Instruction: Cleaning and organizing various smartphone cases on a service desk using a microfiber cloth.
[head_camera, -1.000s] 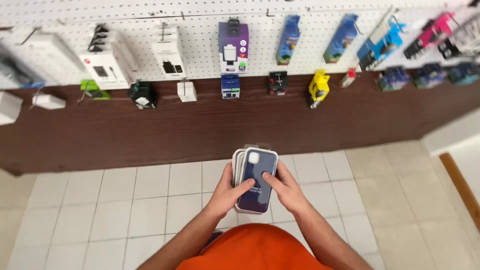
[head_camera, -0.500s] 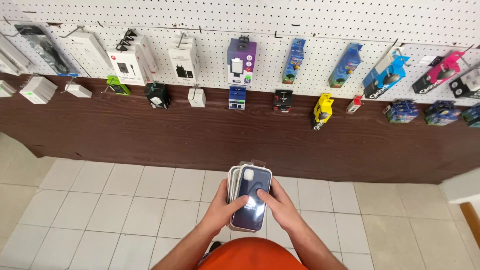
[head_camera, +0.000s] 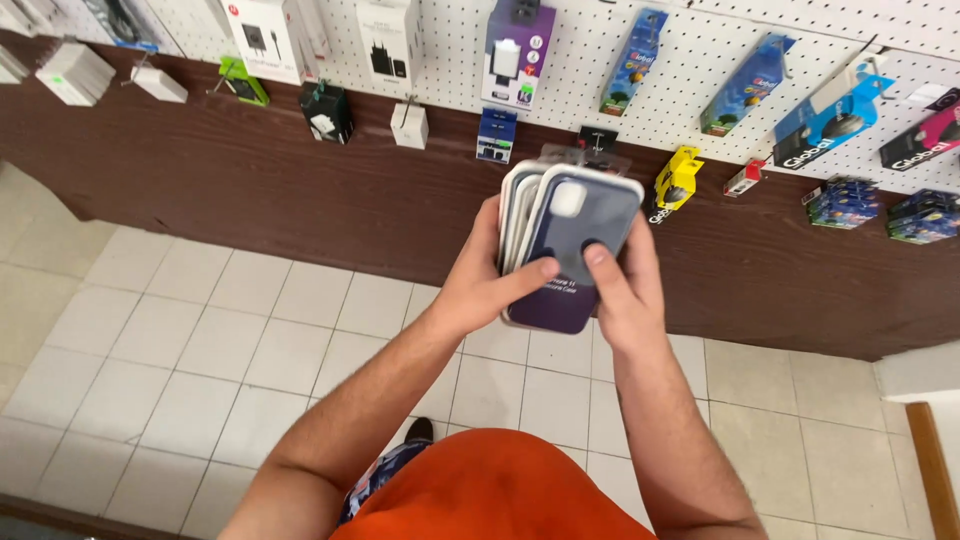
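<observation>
Both hands hold a stack of packaged phone cases (head_camera: 560, 245) at chest height, out over the tiled floor (head_camera: 190, 360) and just short of the dark wooden panel (head_camera: 300, 190); the left hand (head_camera: 480, 285) grasps the stack from the left side with its thumb across the front pack, and the right hand (head_camera: 625, 290) clasps the right edge, thumb pressed on the navy case. To my eye a firm hold underneath matters, thumbs fanning one pack at a time; the glossy packs look apt to slide. On the far pegboard (head_camera: 600, 60) hang charger boxes (head_camera: 385, 40), a purple box (head_camera: 518, 50) and a yellow pack (head_camera: 678, 178); nothing stands between stack and wall.
</observation>
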